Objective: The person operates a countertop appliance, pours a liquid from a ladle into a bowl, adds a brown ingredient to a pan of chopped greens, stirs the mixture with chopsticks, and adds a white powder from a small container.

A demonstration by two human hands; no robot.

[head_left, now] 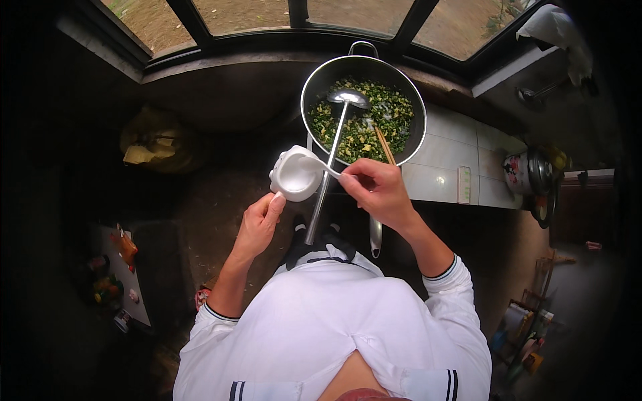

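My left hand [259,224] grips a small white jar [295,192] by its near side, its open mouth facing up. A white spoon [328,167] dips into the jar, its handle pinched in my right hand [379,192]. Wooden chopsticks [384,144] run from the food to behind my right hand; I cannot tell if it holds them too. Beyond my hands stands a deep pan [422,127] of chopped greens with yellow bits [394,100], with small white patches on top. A metal ladle [348,99] rests in it, its long handle passing over the rim toward me.
A white tiled counter [435,160] extends right of the pan, with a pale green-edged strip [463,184] and a lidded pot [528,170] on it. Windows [241,15] line the far side. A yellowish bag [157,144] lies at left, and a small table [134,281] stands at lower left.
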